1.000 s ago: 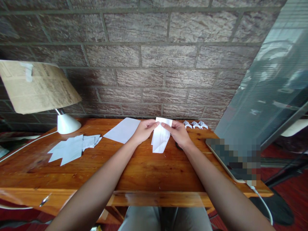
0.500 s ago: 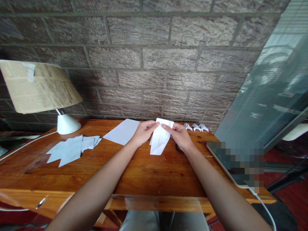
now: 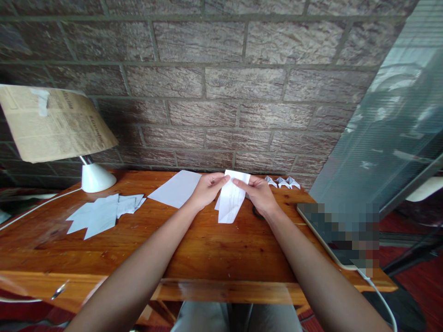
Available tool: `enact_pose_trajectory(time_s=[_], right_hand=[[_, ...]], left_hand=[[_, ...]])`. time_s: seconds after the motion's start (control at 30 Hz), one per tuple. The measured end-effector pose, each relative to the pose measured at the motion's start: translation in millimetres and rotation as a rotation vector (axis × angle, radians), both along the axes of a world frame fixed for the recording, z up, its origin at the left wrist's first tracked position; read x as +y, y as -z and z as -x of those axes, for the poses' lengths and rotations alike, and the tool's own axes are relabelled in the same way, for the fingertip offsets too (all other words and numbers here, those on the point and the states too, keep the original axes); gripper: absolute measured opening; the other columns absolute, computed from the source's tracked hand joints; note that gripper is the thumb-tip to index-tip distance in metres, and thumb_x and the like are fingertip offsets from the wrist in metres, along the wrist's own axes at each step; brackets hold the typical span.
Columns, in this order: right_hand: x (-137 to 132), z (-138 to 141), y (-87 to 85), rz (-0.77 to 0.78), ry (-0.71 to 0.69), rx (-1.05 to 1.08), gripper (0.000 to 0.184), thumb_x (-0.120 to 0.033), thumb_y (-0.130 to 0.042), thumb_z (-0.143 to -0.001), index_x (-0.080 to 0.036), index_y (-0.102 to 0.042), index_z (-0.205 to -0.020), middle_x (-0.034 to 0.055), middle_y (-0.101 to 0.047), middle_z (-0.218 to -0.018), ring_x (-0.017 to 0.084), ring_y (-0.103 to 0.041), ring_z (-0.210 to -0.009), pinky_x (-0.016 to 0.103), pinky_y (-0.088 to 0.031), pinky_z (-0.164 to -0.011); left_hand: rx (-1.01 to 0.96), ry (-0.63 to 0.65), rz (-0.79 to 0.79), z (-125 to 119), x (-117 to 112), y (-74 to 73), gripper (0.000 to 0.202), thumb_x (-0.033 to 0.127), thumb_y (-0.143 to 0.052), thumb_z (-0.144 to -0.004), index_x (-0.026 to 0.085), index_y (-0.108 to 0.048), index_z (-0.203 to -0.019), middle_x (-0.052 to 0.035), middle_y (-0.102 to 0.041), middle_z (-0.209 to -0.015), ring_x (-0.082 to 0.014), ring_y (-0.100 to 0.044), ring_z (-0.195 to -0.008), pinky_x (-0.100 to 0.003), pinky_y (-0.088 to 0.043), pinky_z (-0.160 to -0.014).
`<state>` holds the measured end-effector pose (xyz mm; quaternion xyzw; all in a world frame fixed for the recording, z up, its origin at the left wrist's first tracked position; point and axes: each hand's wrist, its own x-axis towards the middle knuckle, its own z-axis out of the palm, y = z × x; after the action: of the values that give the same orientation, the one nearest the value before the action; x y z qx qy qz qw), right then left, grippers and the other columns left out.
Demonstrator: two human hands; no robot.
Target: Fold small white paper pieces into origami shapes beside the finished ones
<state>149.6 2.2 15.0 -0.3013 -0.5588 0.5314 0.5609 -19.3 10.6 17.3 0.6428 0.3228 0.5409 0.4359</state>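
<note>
A strip of white folded paper (image 3: 231, 203) hangs between my hands above the middle of the table, its top edge creased over. My left hand (image 3: 206, 190) pinches it at the upper left, thumb on the front. On the upper right, my right hand (image 3: 259, 191) grips the same paper, thumb pressed to its face and fingers behind. Both hands' fingertips are partly hidden by the paper. Behind my left hand lies a flat white sheet (image 3: 175, 189). Part of a dark looped object (image 3: 256, 212) shows beside my right wrist; the rest of it is covered.
Several cut paper pieces (image 3: 100, 214) lie at the left, below a lamp (image 3: 98, 179) with a newspaper-like shade. Three small folded paper shapes (image 3: 282, 183) stand at the back right. A tablet (image 3: 321, 237) with a white cable rests on the right edge. A brick wall (image 3: 221, 83) rises behind.
The lower end of the held paper has swung very slightly to the right. Both hands keep their grip in about the same place.
</note>
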Motion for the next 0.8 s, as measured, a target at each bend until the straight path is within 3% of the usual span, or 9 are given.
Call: enact_pose_trajectory(time_s=[0.8], right_hand=[[-1.2,1.4,-0.2,0.006,0.008,0.043,0.045,-0.045,-0.084,-0.057,-0.02,-0.076,-0.093,0.0045,-0.077,-0.085,0.025,-0.071,-0.078,0.039,-0.056,-0.074]], left_hand=[[0.04,-0.058,-0.079,-2.5,0.2,2.3,0.033,0.047,-0.064,-0.079,0.014,-0.071,-0.08,-0.0015,-0.066,-0.071,-0.0132,-0.054,-0.063,-0.024,-0.039,-0.058]])
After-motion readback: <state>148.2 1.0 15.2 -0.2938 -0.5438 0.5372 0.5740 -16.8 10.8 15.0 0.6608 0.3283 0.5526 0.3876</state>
